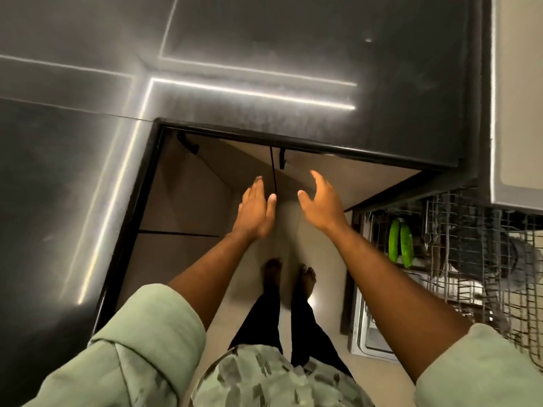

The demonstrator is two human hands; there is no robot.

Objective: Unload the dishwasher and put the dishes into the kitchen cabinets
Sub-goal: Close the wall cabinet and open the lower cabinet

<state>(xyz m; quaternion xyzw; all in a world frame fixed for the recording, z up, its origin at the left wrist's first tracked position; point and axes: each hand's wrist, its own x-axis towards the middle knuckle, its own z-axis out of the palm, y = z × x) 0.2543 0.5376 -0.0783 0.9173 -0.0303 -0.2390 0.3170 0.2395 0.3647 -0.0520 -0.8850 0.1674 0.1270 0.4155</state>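
Dark countertop [264, 39] wraps the corner; below its edge both hands hang empty, fingers spread: left hand [255, 211], right hand [321, 201]. To the right of the countertop stands the open dishwasher rack [470, 259], with green utensils [400, 242] near its front. Better to turn right, grasp one item firmly.

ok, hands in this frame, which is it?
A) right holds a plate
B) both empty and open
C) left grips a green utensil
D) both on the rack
B: the left hand and right hand are open with fingers spread and nothing in them, out in front of the lower cabinet doors; the green items sit in the dishwasher rack to the right, untouched.
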